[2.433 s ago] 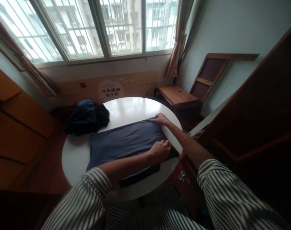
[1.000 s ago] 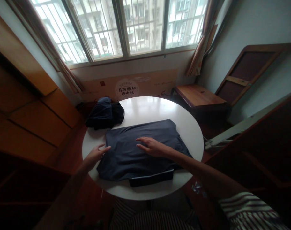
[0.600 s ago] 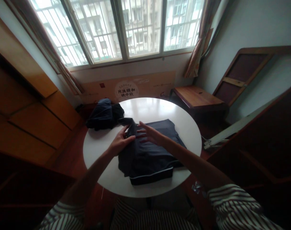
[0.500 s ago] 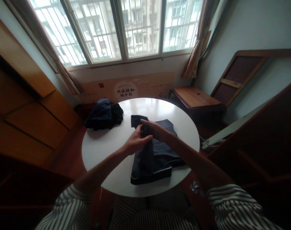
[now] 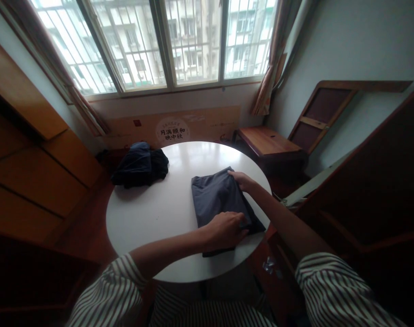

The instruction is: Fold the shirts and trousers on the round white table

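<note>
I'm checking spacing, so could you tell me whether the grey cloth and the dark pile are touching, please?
Apart: the head view shows white table between the grey cloth and the dark pile.

Remotely, I held the left forearm [image 5: 169,250] angled rightward, left hand [image 5: 224,230] curled; right hand [image 5: 243,180] pinched farther forward, fingers partly hidden.

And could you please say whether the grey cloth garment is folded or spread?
Folded: the grey cloth garment lies as a compact panel, darker layers showing beneath it.
</note>
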### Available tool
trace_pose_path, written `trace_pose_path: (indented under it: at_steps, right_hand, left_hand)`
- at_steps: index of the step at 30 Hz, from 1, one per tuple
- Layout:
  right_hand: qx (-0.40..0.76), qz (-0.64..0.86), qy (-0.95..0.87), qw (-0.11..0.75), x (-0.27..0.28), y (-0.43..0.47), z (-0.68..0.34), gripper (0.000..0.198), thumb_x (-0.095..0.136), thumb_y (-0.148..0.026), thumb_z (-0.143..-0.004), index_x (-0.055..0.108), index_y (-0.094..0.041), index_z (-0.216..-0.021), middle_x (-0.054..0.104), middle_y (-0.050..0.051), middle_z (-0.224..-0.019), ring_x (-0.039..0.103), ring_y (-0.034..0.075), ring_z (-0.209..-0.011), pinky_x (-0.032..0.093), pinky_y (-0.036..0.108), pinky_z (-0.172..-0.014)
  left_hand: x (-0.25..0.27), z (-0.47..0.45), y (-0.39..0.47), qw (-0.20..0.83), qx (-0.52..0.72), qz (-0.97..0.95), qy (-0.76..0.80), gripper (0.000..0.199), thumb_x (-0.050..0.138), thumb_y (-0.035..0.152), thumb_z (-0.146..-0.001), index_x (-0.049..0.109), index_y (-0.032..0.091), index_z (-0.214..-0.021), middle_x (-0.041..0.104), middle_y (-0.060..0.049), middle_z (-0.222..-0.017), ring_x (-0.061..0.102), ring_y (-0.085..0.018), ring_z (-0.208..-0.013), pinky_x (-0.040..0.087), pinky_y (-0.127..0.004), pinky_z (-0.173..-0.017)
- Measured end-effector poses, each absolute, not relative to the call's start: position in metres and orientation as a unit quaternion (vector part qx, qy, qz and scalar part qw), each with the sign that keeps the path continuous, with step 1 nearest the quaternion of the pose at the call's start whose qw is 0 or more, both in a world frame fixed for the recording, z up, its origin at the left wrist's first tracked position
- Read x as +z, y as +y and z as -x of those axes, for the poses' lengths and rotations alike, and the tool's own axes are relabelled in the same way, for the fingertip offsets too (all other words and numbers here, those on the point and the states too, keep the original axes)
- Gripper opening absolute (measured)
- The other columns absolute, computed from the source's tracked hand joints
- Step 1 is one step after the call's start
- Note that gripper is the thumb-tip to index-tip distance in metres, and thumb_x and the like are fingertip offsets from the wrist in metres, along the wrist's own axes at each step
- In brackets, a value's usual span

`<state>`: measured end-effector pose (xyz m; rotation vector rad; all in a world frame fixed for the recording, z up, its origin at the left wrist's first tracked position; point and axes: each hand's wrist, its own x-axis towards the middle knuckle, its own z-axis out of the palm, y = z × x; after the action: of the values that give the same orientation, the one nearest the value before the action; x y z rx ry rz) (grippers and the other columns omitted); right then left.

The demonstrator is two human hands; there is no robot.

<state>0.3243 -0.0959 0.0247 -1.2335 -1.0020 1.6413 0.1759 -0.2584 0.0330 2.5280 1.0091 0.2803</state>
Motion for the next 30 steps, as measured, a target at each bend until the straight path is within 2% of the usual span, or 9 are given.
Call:
trace_pose_path:
  at_steps: [4,6,8,10,13,16,20,26,30]
  right_hand:
    - [0.644,0.503,-0.442,0.37,0.024,-0.109,-0.335,0.025,0.067,-0.037,-0.089,0.065,-0.012,-0.092,0.073,0.01,-0.08,0.068,0.019,-0.07,0.056,0.029,-0.069]
    - [0.621,0.516,-0.483,0.339,0.023,-0.124,-0.344,0.04,0.077,-0.037,-0.08,0.063,-0.014,-0.111,0.073,0.008,-0.093,0.068,0.018,-0.076,0.054,0.025,-0.064]
    - [0.59,0.535,-0.52,0.308,0.024,-0.143,-0.354,0.081,0.087,-0.036,-0.067,0.048,-0.02,-0.137,0.071,0.006,-0.099,0.067,0.018,-0.077,0.051,0.022,-0.057]
    - [0.561,0.554,-0.549,0.278,0.026,-0.162,-0.36,0.117,0.092,-0.034,-0.059,0.023,-0.024,-0.153,0.068,0.005,-0.096,0.065,0.017,-0.071,0.049,0.023,-0.053]
    - [0.53,0.572,-0.568,0.262,0.027,-0.187,-0.364,0.138,0.093,-0.03,-0.057,-0.002,-0.025,-0.158,0.064,0.002,-0.09,0.063,0.016,-0.068,0.052,0.026,-0.058]
    - [0.526,0.572,-0.575,0.256,0.021,-0.205,-0.366,0.14,0.09,-0.025,-0.059,-0.012,-0.026,-0.157,0.061,-0.004,-0.08,0.062,0.016,-0.065,0.054,0.028,-0.058]
    - [0.523,0.564,-0.588,0.252,0.009,-0.222,-0.377,0.129,0.083,-0.025,-0.065,-0.007,-0.024,-0.157,0.051,-0.011,-0.064,0.055,0.013,-0.051,0.047,0.022,-0.049]
    - [0.582,0.543,-0.536,0.282,0.008,-0.234,-0.401,0.121,0.078,-0.031,-0.069,-0.005,-0.024,-0.157,0.069,0.001,-0.085,0.065,0.016,-0.061,0.047,0.022,-0.051]
    - [0.593,0.532,-0.529,0.292,0.006,-0.236,-0.415,0.115,0.08,-0.036,-0.066,0.008,-0.022,-0.155,0.07,0.001,-0.083,0.063,0.015,-0.058,0.042,0.021,-0.048]
  left_hand:
    - [0.036,-0.162,-0.279,0.134,0.118,-0.916,0.359,0.04,0.063,0.041,-0.089,0.059,0.016,-0.12,0.064,-0.012,-0.11,0.061,-0.027,-0.101,0.052,-0.038,-0.086]
    - [0.036,-0.148,-0.28,0.141,0.141,-0.916,0.349,0.038,0.062,0.042,-0.09,0.061,0.018,-0.12,0.065,-0.012,-0.109,0.062,-0.026,-0.098,0.052,-0.039,-0.086]
    - [0.035,-0.131,-0.263,0.151,0.197,-0.903,0.35,0.03,0.053,0.038,-0.096,0.063,0.019,-0.117,0.066,-0.012,-0.106,0.062,-0.025,-0.096,0.051,-0.039,-0.088]
    - [0.035,-0.116,-0.227,0.146,0.251,-0.884,0.368,0.029,0.045,0.032,-0.099,0.066,0.019,-0.112,0.067,-0.012,-0.105,0.063,-0.025,-0.097,0.05,-0.04,-0.09]
    - [0.032,-0.096,-0.154,0.129,0.277,-0.842,0.444,0.03,0.046,0.028,-0.097,0.067,0.014,-0.114,0.067,-0.015,-0.111,0.062,-0.027,-0.105,0.048,-0.042,-0.096]
    - [0.02,-0.084,-0.096,0.172,0.249,-0.824,0.479,0.031,0.057,0.025,-0.091,0.068,0.012,-0.117,0.068,-0.014,-0.116,0.061,-0.027,-0.112,0.043,-0.039,-0.105]
    - [-0.002,-0.076,-0.066,0.212,0.232,-0.819,0.48,0.023,0.068,0.027,-0.08,0.076,0.014,-0.098,0.071,-0.01,-0.097,0.066,-0.023,-0.091,0.05,-0.034,-0.094]
    - [-0.024,-0.067,-0.052,0.241,0.273,-0.773,0.52,0.021,0.061,0.024,-0.082,0.075,0.011,-0.092,0.071,-0.011,-0.092,0.065,-0.019,-0.08,0.052,-0.03,-0.081]
    - [-0.033,-0.06,-0.041,0.275,0.283,-0.745,0.538,0.025,0.06,0.03,-0.085,0.073,0.011,-0.095,0.072,-0.009,-0.085,0.065,-0.018,-0.078,0.052,-0.027,-0.071]
